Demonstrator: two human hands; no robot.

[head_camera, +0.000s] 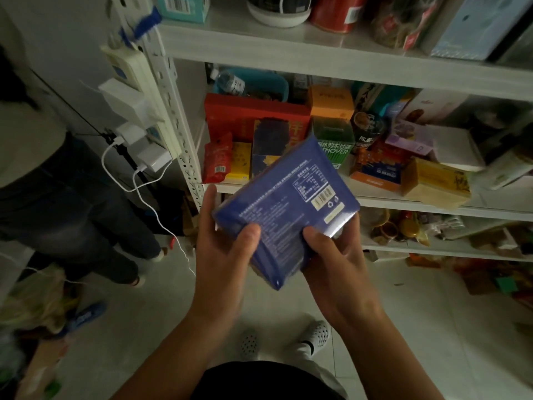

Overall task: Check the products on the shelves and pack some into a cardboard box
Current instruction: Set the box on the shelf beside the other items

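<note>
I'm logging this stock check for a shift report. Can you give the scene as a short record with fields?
held item: blue box, barcode side facing the camera, tilted
left hand: grips the box's lower left, thumb on top
right hand: grips its lower right, thumb on top
shelves: white; box held in front of them
middle shelf: red box, green carton, yellow box
on shelf post: power strip with chargers plugged in
at left: another person standing

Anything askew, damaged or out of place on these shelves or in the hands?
The blue box, gripped by the left hand and right hand, looks undamaged. On the middle shelf a yellow box sits skewed at the front edge among jumbled packages. A power strip hangs on the shelf post, crowded with chargers, cables dangling.
</note>
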